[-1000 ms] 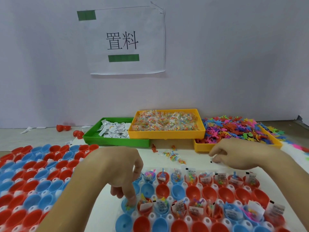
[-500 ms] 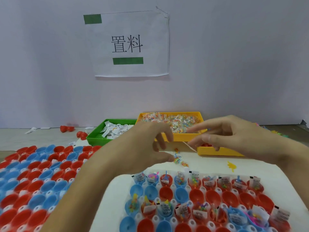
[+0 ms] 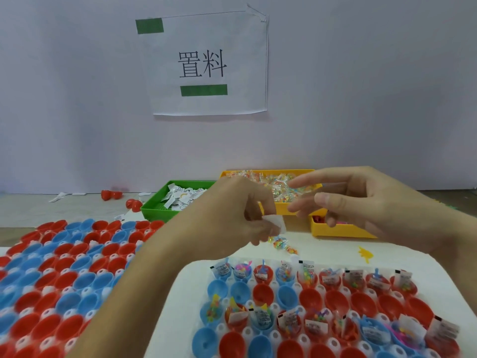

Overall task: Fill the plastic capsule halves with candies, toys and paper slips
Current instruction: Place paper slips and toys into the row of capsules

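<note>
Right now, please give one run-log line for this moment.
left hand: pinches paper slip | right hand: open, holds nothing | both above capsule tray | second row: unfilled

Head cam, fwd-down, close over table (image 3: 335, 251)

Bright, even, soft light; moving hands blurred, edges slightly bowed.

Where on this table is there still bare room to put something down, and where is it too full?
Bare white surface lies between the capsule tray and the yellow bin, beside a yellow toy and loose candies. Bare tabletop lies left of the green bin. The capsule field on the left is crowded.
</note>
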